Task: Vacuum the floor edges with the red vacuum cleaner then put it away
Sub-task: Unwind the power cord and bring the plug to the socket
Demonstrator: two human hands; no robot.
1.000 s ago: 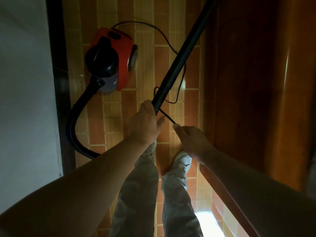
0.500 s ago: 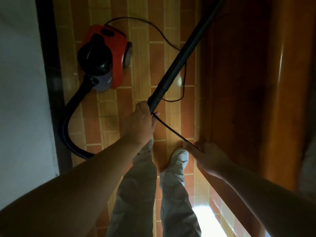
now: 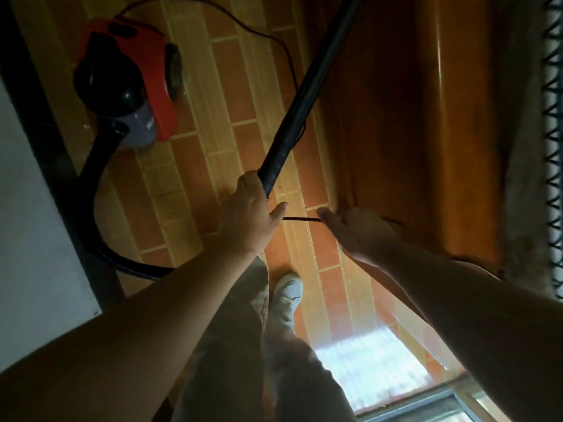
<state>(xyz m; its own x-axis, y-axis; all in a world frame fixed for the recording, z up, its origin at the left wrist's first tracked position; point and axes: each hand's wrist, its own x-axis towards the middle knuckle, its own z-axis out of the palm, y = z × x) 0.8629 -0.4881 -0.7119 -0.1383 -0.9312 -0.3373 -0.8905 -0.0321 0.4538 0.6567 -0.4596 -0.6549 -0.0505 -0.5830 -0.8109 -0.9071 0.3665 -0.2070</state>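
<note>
The red vacuum cleaner stands on the tiled floor at the upper left, its black hose curling down and to the right. My left hand is shut on the lower end of the long black wand, which slants up to the top right. A thin black power cord stretches taut between my hands. My right hand pinches that cord beside the wooden furniture. The rest of the cord loops on the floor behind the wand.
A tall glossy wooden cabinet lines the right side. A white wall with a dark skirting strip runs along the left. My legs and a white shoe stand on the tiles, with a bright sunlit patch at lower right.
My right hand slid out along the cord toward the cabinet, then came back up toward my left hand. The view has tilted; the vacuum and wand stay put.
</note>
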